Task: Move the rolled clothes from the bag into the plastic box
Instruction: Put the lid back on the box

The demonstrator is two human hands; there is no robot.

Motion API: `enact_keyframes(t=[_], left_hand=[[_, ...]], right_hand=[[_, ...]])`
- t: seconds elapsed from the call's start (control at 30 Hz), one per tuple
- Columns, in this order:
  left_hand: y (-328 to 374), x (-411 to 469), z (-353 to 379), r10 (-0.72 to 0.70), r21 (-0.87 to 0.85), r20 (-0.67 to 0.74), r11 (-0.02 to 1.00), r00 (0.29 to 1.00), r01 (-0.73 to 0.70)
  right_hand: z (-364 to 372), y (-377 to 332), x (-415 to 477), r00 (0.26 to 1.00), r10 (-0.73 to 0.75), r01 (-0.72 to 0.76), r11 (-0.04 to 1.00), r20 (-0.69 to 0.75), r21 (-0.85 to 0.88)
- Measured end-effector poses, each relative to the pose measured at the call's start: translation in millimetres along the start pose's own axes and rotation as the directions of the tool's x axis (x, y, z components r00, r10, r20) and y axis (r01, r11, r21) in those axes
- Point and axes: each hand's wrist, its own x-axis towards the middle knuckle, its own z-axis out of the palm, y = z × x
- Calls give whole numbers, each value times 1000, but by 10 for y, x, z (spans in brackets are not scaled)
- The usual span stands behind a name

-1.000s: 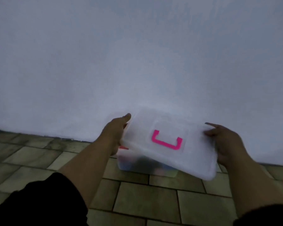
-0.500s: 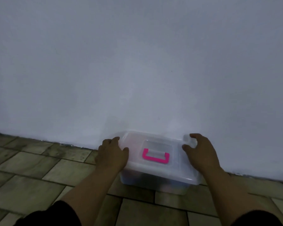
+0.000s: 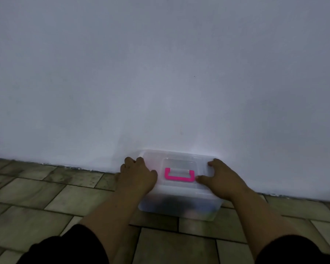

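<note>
At the left, a tiled floor (image 3: 46, 197) is being met by a plain pale wall (image 3: 160, 73), by which most of the view is being filled. A black left sleeve (image 3: 65, 246) is being worn on the arm that is being stretched forward from the lower left. The left hand (image 3: 136, 176) is being set on the left end of the lid (image 3: 177, 189). Its fingers are being bent down over that rim, so the lid is being grasped there.

The box (image 3: 147, 206) is being borne by the floor, right against the foot of the wall, under and between the two hands. It is being covered by the lid. Through its cloudy front wall the clothes (image 3: 171, 204) are being shown only as dark and blue blurs, too dim to be counted.

A pink handle (image 3: 179, 179) is being laid flat in a recess at the middle of the lid, between the hands. The right hand (image 3: 220, 178) is being pressed on the right part of the lid, with its thumb and forefinger being spread over the top and the thumb tip being held just beside the handle's right end. This hand is being left released, flat on the plastic. A black right sleeve (image 3: 293, 250) is being shown at the lower right.
</note>
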Motion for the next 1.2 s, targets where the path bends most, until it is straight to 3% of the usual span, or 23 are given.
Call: enact_keyframes(t=[0.17,0.43,0.63,0.83,1.0,1.1,1.2], left_hand=[[22,179,-99,-18,23,102,1000,995,16],[113,274,-51,70,194,86,977,994,-86],[89,307,-44,88,198,81,975,993,-103],[98,259,-30,-14,111,32,994,999,10],[64,296,-34,-256,-125,133,954,957,272],[83,335,-35,-308,-167,182,926,934,339],[83,336,-21,-319,-186,163,920,934,346]], right_hand=[[35,28,13,997,23,-12,989,-70,147],[13,-28,101,986,160,-165,979,-49,-122],[142,-173,106,960,221,-259,933,-170,-251],[115,-152,33,916,332,-341,940,-225,-4],[57,-147,78,797,600,-561,777,-69,286],[41,-133,99,789,612,-568,758,-48,320],[74,-120,100,799,588,-536,792,-127,291]])
